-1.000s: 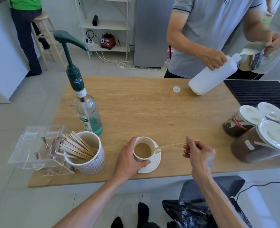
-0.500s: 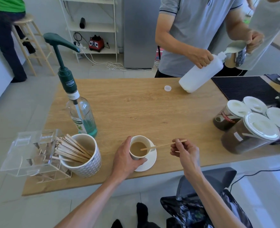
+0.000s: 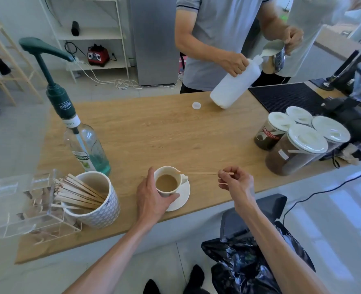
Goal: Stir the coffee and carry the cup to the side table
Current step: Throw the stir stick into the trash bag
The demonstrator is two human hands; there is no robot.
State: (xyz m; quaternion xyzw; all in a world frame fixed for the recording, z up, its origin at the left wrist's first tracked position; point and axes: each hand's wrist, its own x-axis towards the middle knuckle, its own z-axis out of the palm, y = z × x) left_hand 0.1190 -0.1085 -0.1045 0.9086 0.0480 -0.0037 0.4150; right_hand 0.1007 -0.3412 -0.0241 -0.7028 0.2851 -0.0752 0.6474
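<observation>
Cup (image 3: 167, 181) sat on saucer (image 3: 182, 198), lower centre, near surface (image 3: 175, 134) edge. Your left hand (image 3: 152, 198) gripped cup. Right hand (image 3: 235, 183) pinched stirrer (image 3: 200, 173), tip at rim. Judged step: stirring ending. Next: discard stirrer, lift cup level.

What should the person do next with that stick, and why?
Probably drop the stick in the bin bag below. The right hand pinches it level, its tip at the cup rim, out of the coffee, so stirring looks finished. The left hand grips the cup on its saucer, ready to carry.
</observation>
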